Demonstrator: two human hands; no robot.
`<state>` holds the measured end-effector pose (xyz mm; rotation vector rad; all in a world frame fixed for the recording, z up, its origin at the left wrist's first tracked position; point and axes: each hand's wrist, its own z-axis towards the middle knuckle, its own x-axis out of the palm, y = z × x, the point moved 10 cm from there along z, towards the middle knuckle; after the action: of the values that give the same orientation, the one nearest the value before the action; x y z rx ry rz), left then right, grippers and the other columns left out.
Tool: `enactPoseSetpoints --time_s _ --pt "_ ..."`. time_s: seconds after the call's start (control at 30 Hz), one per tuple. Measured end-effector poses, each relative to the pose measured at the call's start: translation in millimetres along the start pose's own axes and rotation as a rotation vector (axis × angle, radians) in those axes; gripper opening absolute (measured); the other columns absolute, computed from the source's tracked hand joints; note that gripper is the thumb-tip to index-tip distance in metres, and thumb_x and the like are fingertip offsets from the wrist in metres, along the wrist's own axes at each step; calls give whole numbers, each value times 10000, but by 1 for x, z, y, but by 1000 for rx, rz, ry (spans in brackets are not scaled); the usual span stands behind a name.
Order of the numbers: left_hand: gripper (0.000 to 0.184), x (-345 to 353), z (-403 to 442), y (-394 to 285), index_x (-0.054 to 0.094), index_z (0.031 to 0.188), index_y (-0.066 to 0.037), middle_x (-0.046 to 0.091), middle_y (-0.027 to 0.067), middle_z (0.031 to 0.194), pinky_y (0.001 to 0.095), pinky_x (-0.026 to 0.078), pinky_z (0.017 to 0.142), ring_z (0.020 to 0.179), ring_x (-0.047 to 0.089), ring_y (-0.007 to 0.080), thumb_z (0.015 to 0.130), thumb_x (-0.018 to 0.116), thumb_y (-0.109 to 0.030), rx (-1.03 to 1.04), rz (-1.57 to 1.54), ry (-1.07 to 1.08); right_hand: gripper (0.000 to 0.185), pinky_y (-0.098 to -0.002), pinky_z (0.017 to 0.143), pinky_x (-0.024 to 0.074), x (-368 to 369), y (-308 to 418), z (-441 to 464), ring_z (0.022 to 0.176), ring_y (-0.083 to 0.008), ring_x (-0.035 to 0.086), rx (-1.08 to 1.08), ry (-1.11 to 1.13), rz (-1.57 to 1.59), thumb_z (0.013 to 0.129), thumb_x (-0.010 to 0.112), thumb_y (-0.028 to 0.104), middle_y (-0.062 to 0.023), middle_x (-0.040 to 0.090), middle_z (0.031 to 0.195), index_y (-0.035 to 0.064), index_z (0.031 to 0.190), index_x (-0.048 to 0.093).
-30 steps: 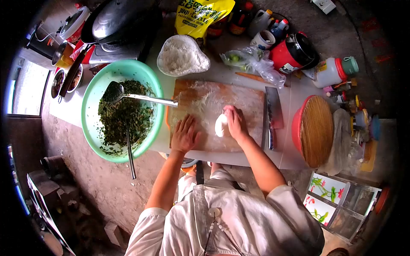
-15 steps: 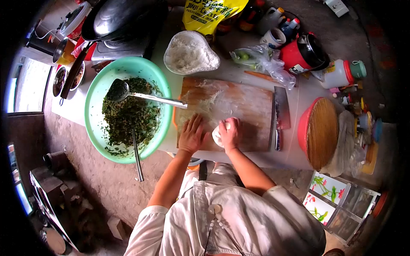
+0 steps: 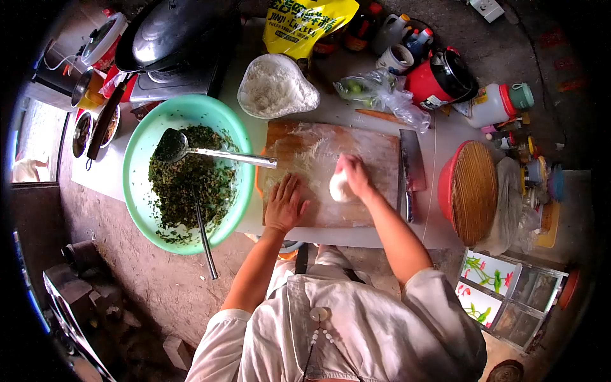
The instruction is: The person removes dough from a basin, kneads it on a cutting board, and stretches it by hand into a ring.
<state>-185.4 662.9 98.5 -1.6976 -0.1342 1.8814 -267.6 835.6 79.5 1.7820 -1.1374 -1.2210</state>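
A white lump of dough [image 3: 340, 188] lies on the floured wooden board [image 3: 375, 143], right of its middle. My right hand [image 3: 354, 173] is closed on the upper right side of the dough, its fingers curled over it. Flat on the lower left part of the board rests my left hand [image 3: 286, 204], fingers spread and holding nothing. Left of the board, a green bowl [image 3: 132, 210] contains a chopped green filling [image 3: 184, 191], a ladle [image 3: 232, 156] and a metal-handled utensil [image 3: 205, 245]. The ladle's handle reaches over the board's left edge.
A cleaver [image 3: 412, 162] lies along the board's right edge. Behind the board are a flour bowl [image 3: 277, 86], a yellow bag [image 3: 305, 25] and a plastic bag [image 3: 382, 95]. Farther right stands a red basin with a woven lid [image 3: 474, 194]. A wok [image 3: 178, 32] is at back left.
Between the earlier frames my right hand drew the dough toward my left hand. Now it has moved back up and right with the dough. My left hand stays flat on the board.
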Motion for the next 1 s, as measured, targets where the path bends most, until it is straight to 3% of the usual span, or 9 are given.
enactPoseSetpoints --time_s 0.03,0.1,0.17,0.37,0.43,0.6,0.7,0.77,1.0 --pt "522 -2 1 0 436 1194 -36 380 118 1293 429 273 977 1227 320 270 773 541 -326 -4 24 -1 184 -379 706 412 13 -10 -14 775 -290 515 60 78 168 792 570 186 -142 539 854 11 804 515" --pt "519 -4 1 0 439 1191 -36 379 118 1293 429 274 976 1228 320 269 774 541 -327 -7 18 -5 162 -380 735 410 12 32 -56 829 -290 515 -604 -338 -467 765 581 159 -127 537 909 25 832 520" --pt "516 -4 2 1 443 1188 -35 379 117 1293 429 275 976 1228 320 268 774 541 -327 -12 17 -8 189 -383 756 399 11 36 -71 860 -307 505 -467 -532 -580 726 607 139 -116 533 949 49 864 515" --pt "506 0 5 2 436 1188 -28 384 150 1289 442 262 984 1221 326 305 789 535 -324 -15 -18 45 229 -428 693 412 -7 29 -16 815 -345 524 -283 -475 -604 837 481 267 -157 560 825 56 758 516" --pt "494 -5 4 1 442 1179 -26 387 151 1286 439 260 986 1217 332 306 791 532 -318 -12 -6 31 326 -454 669 420 -16 14 7 780 -380 541 -56 -433 -730 859 430 341 -182 578 815 52 749 534" --pt "474 -3 2 0 447 1172 -29 390 144 1282 441 257 987 1222 324 304 794 528 -305 4 -20 11 379 -405 702 458 -25 -13 19 808 -335 576 145 -247 -478 869 420 366 -199 590 913 30 954 574" --pt "472 -3 1 0 446 1171 -31 387 144 1282 442 257 987 1223 321 305 793 529 -301 -1 -29 5 433 -373 669 413 -25 -45 -1 722 -295 541 -139 -150 -33 905 338 369 -160 562 761 13 768 542" --pt "473 -3 1 0 446 1172 -31 385 144 1283 443 258 987 1223 321 306 793 530 -301 -1 -40 0 210 -323 658 402 -19 0 -52 711 -228 517 -396 -272 -107 861 477 171 -106 535 725 -2 749 520" --pt "482 -3 2 1 460 1170 -47 389 121 1283 425 264 983 1215 335 269 786 522 -330 -6 4 7 161 -332 721 402 -34 -22 -88 790 -257 506 -270 -701 -319 830 525 147 -151 515 850 -14 826 520"
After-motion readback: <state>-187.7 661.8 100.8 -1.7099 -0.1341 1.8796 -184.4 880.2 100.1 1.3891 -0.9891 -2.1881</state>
